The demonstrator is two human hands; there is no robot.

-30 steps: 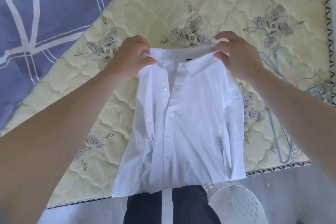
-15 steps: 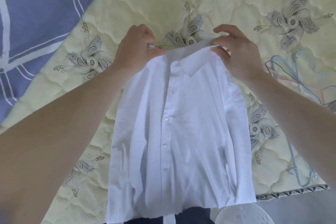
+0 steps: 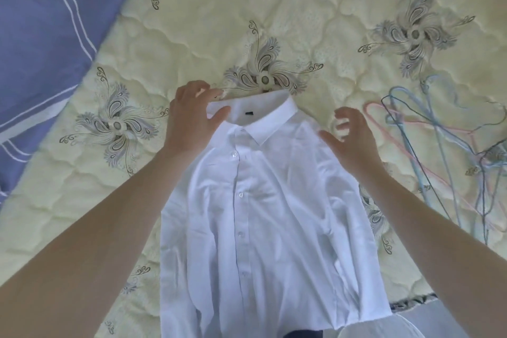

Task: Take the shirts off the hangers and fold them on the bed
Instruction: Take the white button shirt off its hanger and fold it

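Observation:
A white button-up shirt (image 3: 263,206) lies front side up on the quilted cream mattress (image 3: 315,8), collar pointing away from me, sleeves tucked under, hem hanging past the bed's near edge. My left hand (image 3: 192,118) holds the left end of the collar, thumb on top and fingers behind it. My right hand (image 3: 354,137) hovers just off the shirt's right shoulder with fingers spread and loosely bent, holding nothing.
A tangle of thin wire hangers (image 3: 444,151) in pink, blue and dark colours lies on the mattress at the right. A blue blanket with white stripes (image 3: 49,22) covers the upper left. A white round object (image 3: 381,331) shows below the bed edge.
The shirt has been lowered flat onto the mattress. My right hand has let go of the collar and opened beside the shoulder. My left hand still holds the collar.

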